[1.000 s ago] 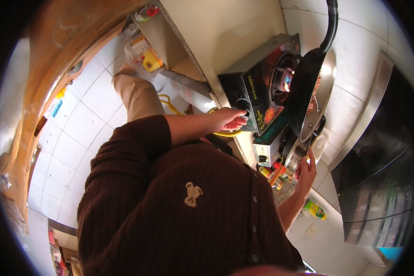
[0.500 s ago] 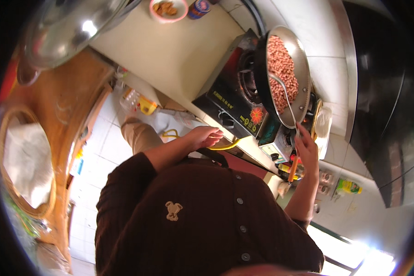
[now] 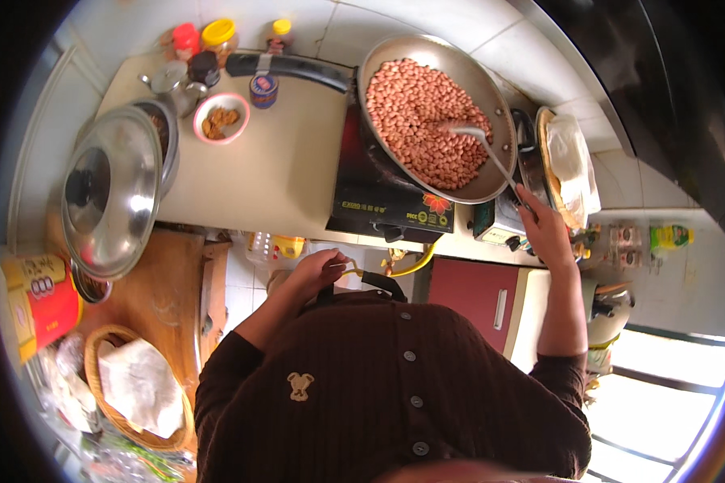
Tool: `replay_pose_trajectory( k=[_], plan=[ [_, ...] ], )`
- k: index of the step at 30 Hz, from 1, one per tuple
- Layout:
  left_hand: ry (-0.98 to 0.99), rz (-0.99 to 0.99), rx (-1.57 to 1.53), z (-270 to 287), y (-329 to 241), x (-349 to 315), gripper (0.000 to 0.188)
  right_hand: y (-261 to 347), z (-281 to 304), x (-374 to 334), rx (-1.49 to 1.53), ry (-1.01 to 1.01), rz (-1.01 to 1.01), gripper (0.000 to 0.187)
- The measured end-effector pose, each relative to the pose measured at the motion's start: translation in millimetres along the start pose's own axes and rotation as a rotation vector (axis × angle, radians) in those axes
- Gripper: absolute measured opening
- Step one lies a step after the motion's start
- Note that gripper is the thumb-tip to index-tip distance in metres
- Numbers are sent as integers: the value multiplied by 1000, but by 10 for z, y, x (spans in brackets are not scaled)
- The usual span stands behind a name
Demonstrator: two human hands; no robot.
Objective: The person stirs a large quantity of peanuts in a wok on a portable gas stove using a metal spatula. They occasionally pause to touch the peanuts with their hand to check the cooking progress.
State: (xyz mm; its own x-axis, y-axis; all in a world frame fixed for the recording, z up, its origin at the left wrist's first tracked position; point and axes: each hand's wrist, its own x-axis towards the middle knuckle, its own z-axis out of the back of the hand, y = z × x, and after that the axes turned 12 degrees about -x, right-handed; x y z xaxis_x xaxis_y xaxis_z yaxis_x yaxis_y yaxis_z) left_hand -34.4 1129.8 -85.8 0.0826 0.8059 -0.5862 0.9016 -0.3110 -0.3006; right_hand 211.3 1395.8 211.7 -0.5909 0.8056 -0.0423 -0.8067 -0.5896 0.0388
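A deep frying pan (image 3: 503, 121) full of reddish-skinned peanuts (image 3: 419, 113) sits over a black gas stove (image 3: 387, 197). Its long black handle (image 3: 298, 71) points left above the counter. My right hand (image 3: 546, 228) is closed around the handle of a metal spatula (image 3: 498, 161), whose head is buried in the peanuts at the pan's right side. In front of the counter, near my body, my left hand (image 3: 321, 270) has its fingers curled together. A thin pale loop shows by its fingertips; what they hold, if anything, is not clear.
On the counter stand a pink-rimmed bowl (image 3: 232, 109) of brown food, a blue tin (image 3: 263, 90) and several jars. A large metal lid (image 3: 113, 193) leans at left. A cloth-lined basket (image 3: 187, 402) rests on the wooden table. A yellow hose (image 3: 419, 262) hangs below the stove.
The view has swung, bringing the left counter and jars into sight. The spatula head has shifted toward the pan's right side. My left hand's fingers have curled closer together.
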Motion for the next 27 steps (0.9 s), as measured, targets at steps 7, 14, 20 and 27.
replay_pose_trajectory(
  k=[7,14,20,27],
  plan=[
    [-3,113,130,-3,-235,48,29,243,881,-631,-52,279,-160,42],
    [-23,83,316,-12,-388,-4,39,155,253,-89,111,156,-19,41],
    [-69,95,298,47,-457,-98,44,353,-317,545,225,-34,-88,39],
    [-100,82,286,40,-559,-147,44,429,-134,185,238,62,44,41]
  ],
)
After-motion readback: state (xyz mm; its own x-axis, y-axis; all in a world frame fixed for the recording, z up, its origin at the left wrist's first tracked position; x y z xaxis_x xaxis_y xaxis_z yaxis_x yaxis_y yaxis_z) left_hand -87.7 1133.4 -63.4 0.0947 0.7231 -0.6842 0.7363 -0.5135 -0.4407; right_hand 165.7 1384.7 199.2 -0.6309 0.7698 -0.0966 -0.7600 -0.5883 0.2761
